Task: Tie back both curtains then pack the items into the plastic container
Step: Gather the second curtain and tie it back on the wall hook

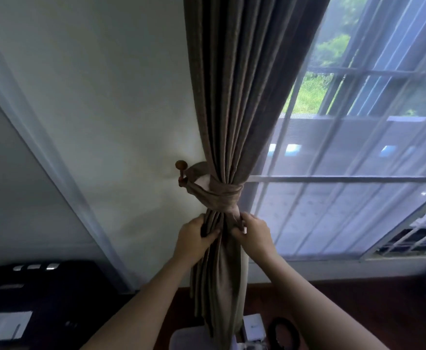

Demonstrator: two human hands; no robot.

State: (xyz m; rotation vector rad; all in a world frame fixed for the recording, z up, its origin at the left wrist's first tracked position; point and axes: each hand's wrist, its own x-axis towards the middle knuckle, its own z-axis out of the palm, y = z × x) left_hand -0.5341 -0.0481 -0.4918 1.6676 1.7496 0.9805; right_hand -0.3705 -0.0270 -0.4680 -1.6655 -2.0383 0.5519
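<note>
the curtain (234, 97) hangs vertically, cinched by the tieback (222, 192) above both hands. left hand (194, 239) and right hand (253, 236) each grip its folds, with the bare wall (106, 97) leftward.

The brown pleated fabric curtain (232, 97) runs off top and bottom edges. Its folds hide fingertips of left hand (194, 239) and right hand (256, 236).

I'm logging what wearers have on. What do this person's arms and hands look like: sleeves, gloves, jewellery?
The left forearm and right forearm are bare to the frame's edge, no sleeves in view. The left hand and right hand wear no gloves; no watch, bracelet or ring shows.
</note>
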